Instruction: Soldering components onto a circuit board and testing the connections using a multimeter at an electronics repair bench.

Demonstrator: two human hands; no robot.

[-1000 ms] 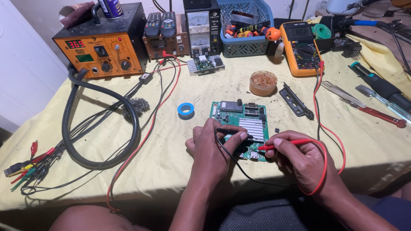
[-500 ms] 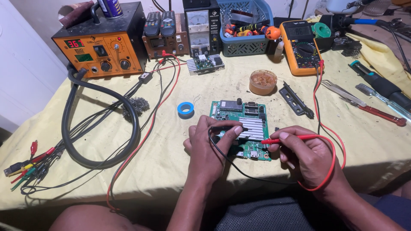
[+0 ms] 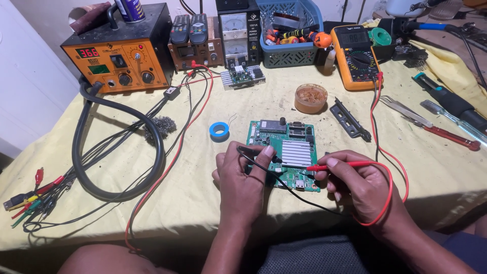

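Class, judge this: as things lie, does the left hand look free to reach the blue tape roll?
Probably yes. The blue tape roll lies just beyond the left hand with bare cloth between, though that hand holds the black probe.

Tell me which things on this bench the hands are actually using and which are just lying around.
In use:
left hand with black probe
right hand with red probe
green circuit board
yellow multimeter

Lying about:
blue tape roll
flux tin
orange rework station
tweezers
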